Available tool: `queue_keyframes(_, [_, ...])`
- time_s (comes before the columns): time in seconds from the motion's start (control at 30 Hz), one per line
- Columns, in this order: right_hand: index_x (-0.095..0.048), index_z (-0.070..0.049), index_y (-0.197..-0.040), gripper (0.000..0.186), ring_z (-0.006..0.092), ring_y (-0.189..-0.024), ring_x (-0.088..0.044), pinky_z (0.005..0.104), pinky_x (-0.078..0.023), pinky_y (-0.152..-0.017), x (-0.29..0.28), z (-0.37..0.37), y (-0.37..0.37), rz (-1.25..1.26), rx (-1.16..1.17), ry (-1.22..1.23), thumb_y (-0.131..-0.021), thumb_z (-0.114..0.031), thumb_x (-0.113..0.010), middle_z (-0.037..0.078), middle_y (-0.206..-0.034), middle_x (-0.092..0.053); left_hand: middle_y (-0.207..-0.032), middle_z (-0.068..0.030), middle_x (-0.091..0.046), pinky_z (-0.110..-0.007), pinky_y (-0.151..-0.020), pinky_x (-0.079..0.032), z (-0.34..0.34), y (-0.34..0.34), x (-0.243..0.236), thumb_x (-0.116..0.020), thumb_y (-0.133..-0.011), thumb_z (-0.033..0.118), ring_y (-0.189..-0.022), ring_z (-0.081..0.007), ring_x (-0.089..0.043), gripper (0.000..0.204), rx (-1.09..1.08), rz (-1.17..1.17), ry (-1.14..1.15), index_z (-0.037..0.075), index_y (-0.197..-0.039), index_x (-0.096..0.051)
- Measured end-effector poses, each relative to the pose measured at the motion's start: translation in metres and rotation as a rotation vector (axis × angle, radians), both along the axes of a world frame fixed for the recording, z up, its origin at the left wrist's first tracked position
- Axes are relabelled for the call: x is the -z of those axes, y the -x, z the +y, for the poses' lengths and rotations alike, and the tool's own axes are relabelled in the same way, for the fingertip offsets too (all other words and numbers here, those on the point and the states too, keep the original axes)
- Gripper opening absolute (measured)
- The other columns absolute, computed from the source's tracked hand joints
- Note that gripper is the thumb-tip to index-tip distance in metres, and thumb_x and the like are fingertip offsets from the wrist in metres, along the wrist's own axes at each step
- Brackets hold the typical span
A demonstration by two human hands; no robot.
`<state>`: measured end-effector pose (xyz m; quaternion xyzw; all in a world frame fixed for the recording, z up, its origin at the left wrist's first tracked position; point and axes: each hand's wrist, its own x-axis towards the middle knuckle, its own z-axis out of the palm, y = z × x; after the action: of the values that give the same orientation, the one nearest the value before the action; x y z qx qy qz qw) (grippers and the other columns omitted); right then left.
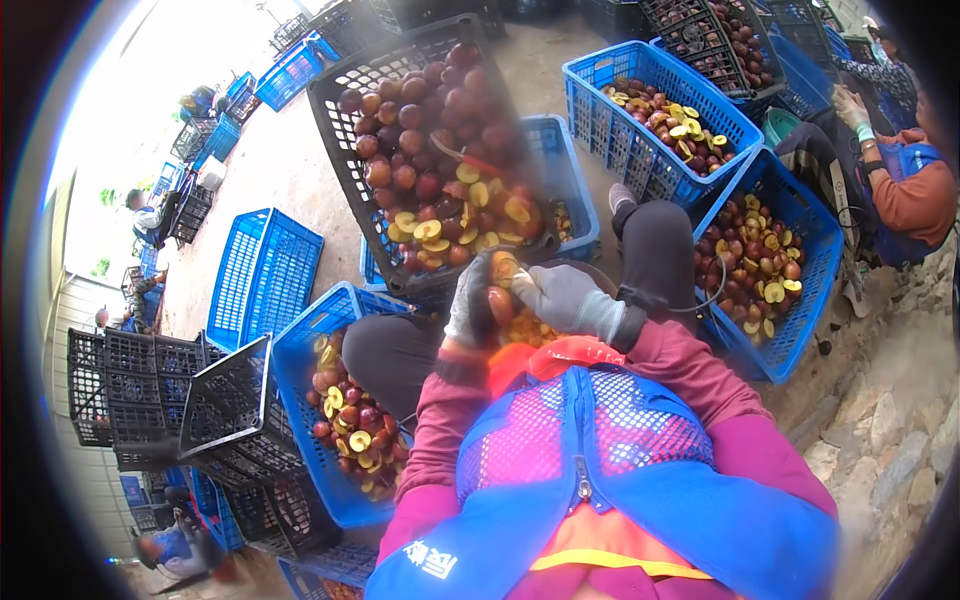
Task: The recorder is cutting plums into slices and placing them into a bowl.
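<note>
My left hand (471,308), in a grey glove with a dark palm, is closed round a reddish plum (501,302). Just above that fruit, an orange-yellow cut plum piece (506,268) shows between my two hands. My right hand (576,300), gloved in grey, has its fingers pressed together against this piece; whatever else they grip is hidden. In front stands a tilted black crate (335,110) of whole plums (405,145) and yellow-fleshed halves (480,193). A thin tool with a red handle (484,166) lies across the fruit.
Blue crates of cut plums stand by my left knee (290,400), at my right (815,320) and farther ahead (600,110). Black crates (130,385) are stacked at left, near an upright blue crate (262,275). A co-worker (915,185) sits at far right, beside rough stones (890,440).
</note>
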<state>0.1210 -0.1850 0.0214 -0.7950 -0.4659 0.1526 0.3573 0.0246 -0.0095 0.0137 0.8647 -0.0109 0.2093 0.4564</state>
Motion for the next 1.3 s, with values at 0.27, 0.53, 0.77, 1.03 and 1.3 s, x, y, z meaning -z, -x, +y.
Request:
queue_keyframes(0.27, [-0.064,-0.003,-0.095,0.037,0.0318,-0.066,-0.066,0.0455,-0.05,-0.058,0.001,-0.002,0.004,0.637,-0.095,0.006,-0.109,-0.033,-0.049,0.017,-0.073,-0.065,-0.092,-0.0052,-0.065,-0.033,-0.076,-0.052,-0.002,-0.005,0.031,-0.052,-0.112,0.047,-0.083,-0.0133,-0.06,0.048,-0.087,0.267,0.868,0.002,-0.11,-0.067])
queue_keyframes(0.53, [-0.066,0.0,-0.098,0.056,0.0137,-0.034,-0.044,0.0287,-0.032,-0.031,0.009,-0.023,-0.003,1.733,-0.143,-0.023,-0.112,-0.052,-0.048,0.004,-0.054,-0.051,-0.086,-0.0075,-0.069,-0.033,-0.072,-0.052,-0.004,0.006,-0.002,-0.042,-0.115,0.045,-0.076,-0.015,-0.064,0.052,0.092,0.353,0.643,0.002,-0.101,-0.069])
queue_keyframes(0.77, [-0.067,0.001,-0.098,0.054,0.0138,-0.036,-0.045,0.0297,-0.034,-0.033,0.012,-0.031,0.004,1.435,-0.11,0.14,-0.112,-0.048,-0.049,0.003,-0.053,-0.05,-0.071,-0.0069,-0.066,-0.034,-0.064,-0.053,-0.008,0.011,-0.006,-0.04,-0.114,0.05,-0.06,-0.018,-0.064,0.058,0.258,0.442,0.578,0.002,-0.096,-0.066])
queue_keyframes(1.03, [-0.067,0.001,-0.098,0.051,0.0118,-0.039,-0.046,0.0286,-0.035,-0.033,0.005,-0.044,0.012,1.367,0.054,0.188,-0.112,-0.045,-0.052,0.002,-0.054,-0.05,-0.075,-0.0107,-0.071,-0.037,-0.061,-0.053,-0.032,0.017,0.0,-0.038,-0.111,0.06,-0.064,-0.0232,-0.069,0.066,0.066,0.358,0.324,0.003,-0.095,-0.069])
queue_keyframes(1.3, [-0.066,-0.001,-0.098,0.048,0.0113,-0.042,-0.049,0.0269,-0.035,-0.031,0.021,-0.065,-0.001,1.896,-0.124,-0.004,-0.113,-0.043,-0.05,0.007,-0.067,-0.06,-0.07,-0.0096,-0.067,-0.036,-0.067,-0.055,-0.035,0.006,-0.005,-0.034,-0.115,0.048,-0.063,-0.0228,-0.067,0.057,0.262,0.435,0.474,0.004,-0.096,-0.066])
